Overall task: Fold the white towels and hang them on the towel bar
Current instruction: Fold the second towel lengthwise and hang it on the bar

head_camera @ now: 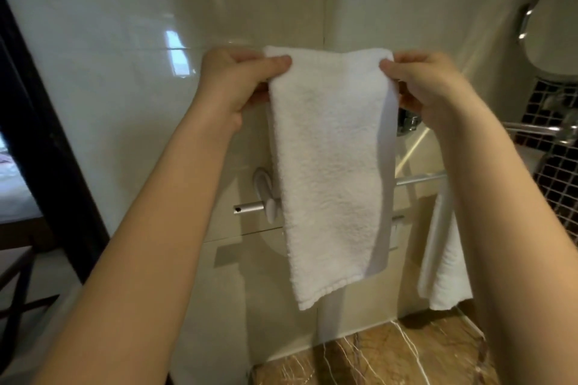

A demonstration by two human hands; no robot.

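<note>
A folded white towel (330,172) hangs straight down in front of the wall. My left hand (237,81) pinches its top left corner, and my right hand (428,84) pinches the top right corner. The silver towel bar (250,207) runs along the wall behind and below the towel, which hides its middle; the bar shows again to the right. Another white towel (444,247) hangs from the bar's right part, partly behind my right forearm.
Glossy cream wall tiles fill the background. A brown marble counter (391,356) lies below. At the right are a round mirror (553,25), a chrome faucet (531,129) and dark mosaic tiles (556,172). A dark door frame (37,122) stands at the left.
</note>
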